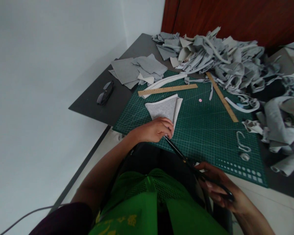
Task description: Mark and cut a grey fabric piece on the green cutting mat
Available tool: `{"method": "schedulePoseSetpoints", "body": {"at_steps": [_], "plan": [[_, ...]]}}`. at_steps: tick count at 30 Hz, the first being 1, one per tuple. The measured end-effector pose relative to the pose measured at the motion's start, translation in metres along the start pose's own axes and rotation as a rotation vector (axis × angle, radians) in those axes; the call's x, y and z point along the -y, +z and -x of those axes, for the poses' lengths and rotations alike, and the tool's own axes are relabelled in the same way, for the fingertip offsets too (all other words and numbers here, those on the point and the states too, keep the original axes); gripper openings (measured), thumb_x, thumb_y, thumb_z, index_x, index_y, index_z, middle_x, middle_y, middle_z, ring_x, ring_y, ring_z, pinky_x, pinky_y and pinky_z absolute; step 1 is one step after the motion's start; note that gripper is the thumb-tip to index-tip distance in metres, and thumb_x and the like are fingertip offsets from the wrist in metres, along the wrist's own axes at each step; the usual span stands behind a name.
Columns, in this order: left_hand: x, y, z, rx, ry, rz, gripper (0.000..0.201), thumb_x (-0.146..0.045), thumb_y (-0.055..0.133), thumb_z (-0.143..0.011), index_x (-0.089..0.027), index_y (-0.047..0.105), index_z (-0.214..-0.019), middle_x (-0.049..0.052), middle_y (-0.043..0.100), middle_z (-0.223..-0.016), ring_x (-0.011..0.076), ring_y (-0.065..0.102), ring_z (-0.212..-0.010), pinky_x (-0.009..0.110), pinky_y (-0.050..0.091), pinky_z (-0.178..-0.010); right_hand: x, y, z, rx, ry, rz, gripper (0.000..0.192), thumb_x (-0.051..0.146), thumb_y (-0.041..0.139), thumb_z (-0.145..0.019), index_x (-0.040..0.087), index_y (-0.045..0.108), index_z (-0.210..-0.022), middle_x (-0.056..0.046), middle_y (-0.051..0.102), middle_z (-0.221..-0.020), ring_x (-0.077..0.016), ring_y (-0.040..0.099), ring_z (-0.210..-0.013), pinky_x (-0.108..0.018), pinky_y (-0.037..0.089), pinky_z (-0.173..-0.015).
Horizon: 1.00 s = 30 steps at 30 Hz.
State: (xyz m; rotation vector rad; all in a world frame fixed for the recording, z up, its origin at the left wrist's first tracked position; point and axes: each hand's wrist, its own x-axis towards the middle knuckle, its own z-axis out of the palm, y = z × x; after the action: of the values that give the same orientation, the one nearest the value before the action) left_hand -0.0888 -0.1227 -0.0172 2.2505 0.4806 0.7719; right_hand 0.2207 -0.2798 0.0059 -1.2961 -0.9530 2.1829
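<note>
A grey piece of fabric (163, 108) with pale edges lies on the green cutting mat (201, 130), close to its front edge. My left hand (159, 129) rests on the fabric's lower part, fingers bent and pressed together on it. Long black-handled scissors (180, 153) are gripped in my right hand (218, 186), below the mat's front edge. Their tip points up and left, reaching the fabric beside my left fingertips. Whether the blades are on the fabric or just touching its edge is hard to tell.
Two wooden rulers (168, 89) lie on the mat, with a white strip (166, 81) behind one. Flat grey fabric pieces (137, 68) and glasses (105, 93) are at the left. A large heap of scraps (225, 58) covers the back and right. A white wall (51, 65) stands left.
</note>
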Motion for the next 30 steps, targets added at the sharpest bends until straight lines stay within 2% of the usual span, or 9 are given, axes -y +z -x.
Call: {"method": "schedulePoseSetpoints", "body": {"at_steps": [8, 18, 30], "plan": [[-0.0002, 0.0001, 0.0003, -0.003, 0.013, 0.002, 0.042, 0.009, 0.049, -0.087, -0.022, 0.078, -0.084, 0.005, 0.077, -0.096, 0.0190, 0.065, -0.109, 0.039, 0.046, -0.107, 0.0014, -0.0040, -0.0023, -0.003, 0.063, -0.050, 0.055, 0.052, 0.090, -0.073, 0.023, 0.063, -0.111, 0.009, 0.047, -0.062, -0.0003, 0.024, -0.040, -0.010, 0.022, -0.034], [0.0052, 0.0031, 0.0021, -0.022, 0.058, 0.002, 0.043, 0.010, 0.046, -0.086, -0.019, 0.076, -0.085, 0.005, 0.077, -0.096, 0.0189, 0.065, -0.111, 0.038, 0.048, -0.107, -0.0009, -0.0089, -0.0001, -0.016, 0.013, 0.042, 0.050, 0.049, 0.088, -0.079, 0.023, 0.065, -0.115, 0.008, 0.051, -0.067, 0.0004, 0.027, -0.040, -0.010, 0.024, -0.034], [0.0056, 0.0035, 0.0015, -0.009, 0.029, -0.006, 0.044, 0.011, 0.046, -0.085, -0.020, 0.076, -0.084, 0.004, 0.077, -0.097, 0.0187, 0.065, -0.111, 0.039, 0.048, -0.108, 0.0020, -0.0092, 0.0019, -0.060, 0.020, 0.104, 0.053, 0.053, 0.087, -0.079, 0.023, 0.064, -0.117, 0.009, 0.048, -0.063, -0.0004, 0.025, -0.040, -0.012, 0.023, -0.034]]}}
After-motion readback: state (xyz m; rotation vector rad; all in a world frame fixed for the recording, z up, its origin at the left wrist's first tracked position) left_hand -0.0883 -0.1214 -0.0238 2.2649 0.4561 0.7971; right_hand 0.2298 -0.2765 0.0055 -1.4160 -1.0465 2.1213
